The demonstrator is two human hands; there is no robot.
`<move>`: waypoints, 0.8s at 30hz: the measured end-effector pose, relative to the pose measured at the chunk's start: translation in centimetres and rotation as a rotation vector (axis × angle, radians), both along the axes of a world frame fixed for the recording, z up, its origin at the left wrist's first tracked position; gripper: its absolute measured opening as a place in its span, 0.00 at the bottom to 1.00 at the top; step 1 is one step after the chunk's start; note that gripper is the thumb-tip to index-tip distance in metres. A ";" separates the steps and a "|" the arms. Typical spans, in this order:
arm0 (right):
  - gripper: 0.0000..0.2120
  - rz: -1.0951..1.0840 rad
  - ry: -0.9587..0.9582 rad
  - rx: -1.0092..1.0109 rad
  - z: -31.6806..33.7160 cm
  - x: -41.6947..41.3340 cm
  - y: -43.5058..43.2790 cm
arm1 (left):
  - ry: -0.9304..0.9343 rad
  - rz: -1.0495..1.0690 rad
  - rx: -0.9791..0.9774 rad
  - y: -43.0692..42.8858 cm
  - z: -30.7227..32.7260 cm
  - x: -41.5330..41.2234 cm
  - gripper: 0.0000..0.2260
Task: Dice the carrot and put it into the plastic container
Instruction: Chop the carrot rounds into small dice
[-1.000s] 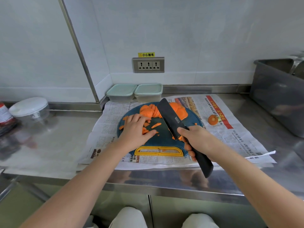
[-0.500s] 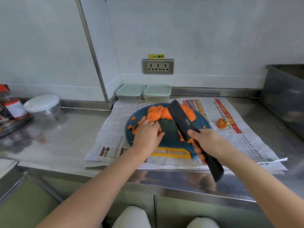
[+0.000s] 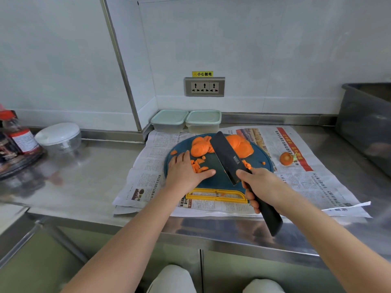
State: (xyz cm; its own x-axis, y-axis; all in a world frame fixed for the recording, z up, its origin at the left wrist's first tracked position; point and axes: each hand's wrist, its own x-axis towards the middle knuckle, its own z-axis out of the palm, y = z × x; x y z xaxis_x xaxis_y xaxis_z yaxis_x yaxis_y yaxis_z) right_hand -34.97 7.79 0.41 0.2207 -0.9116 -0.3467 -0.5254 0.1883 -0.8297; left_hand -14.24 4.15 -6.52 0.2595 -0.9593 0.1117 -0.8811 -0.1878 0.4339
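Hardly anything has shifted since a second ago: the sliced carrot (image 3: 241, 145) still lies heaped on the far side of the cutting board (image 3: 220, 180), with loose pieces (image 3: 198, 166) nearer and to the left. The left hand (image 3: 186, 174) presses flat on those pieces, gripping nothing. The right hand (image 3: 262, 185) is wrapped round the handle of the knife (image 3: 227, 157), whose blade slants across the board. Best to bunch the slices, tuck the fingertips back and chop crosswise. Both plastic containers (image 3: 169, 120), lids on, wait at the far edge.

Grips the black knife (image 3: 227, 157) in the right hand (image 3: 262, 187), blade slanted over the blue board (image 3: 211, 182). Rests the left hand (image 3: 184, 174) flat against small carrot bits (image 3: 198, 166), with bigger carrot slices (image 3: 241, 144) behind.
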 end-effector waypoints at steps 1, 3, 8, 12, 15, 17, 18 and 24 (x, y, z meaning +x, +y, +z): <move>0.16 0.001 0.001 0.005 0.0 0.0 0.1 | 0.011 -0.009 -0.034 -0.1 -0.1 0.1 0.42; 0.16 0.001 -0.001 0.010 -0.1 0.0 0.1 | 0.013 -0.025 -0.093 -0.2 -0.3 0.3 0.34; 0.16 -0.006 0.000 0.011 -0.1 -0.2 0.1 | 0.006 -0.096 -0.204 0.5 -0.9 0.5 0.20; 0.16 -0.002 0.008 0.021 -0.2 0.0 0.1 | 0.025 -0.146 -0.196 0.8 -0.8 0.7 0.20; 0.16 0.006 0.016 0.023 -0.4 0.1 0.1 | -0.043 -0.178 -0.130 0.7 -0.7 0.7 0.22; 0.16 0.002 0.013 0.022 -0.5 0.1 0.0 | -0.088 -0.175 -0.102 0.5 -0.6 0.7 0.21; 0.16 0.004 0.013 0.020 -0.5 0.1 0.0 | -0.091 -0.171 -0.094 0.3 -0.6 0.8 0.20; 0.16 0.036 0.085 -0.031 -0.7 -0.1 0.5 | -0.059 -0.156 -0.121 0.2 -0.4 0.8 0.18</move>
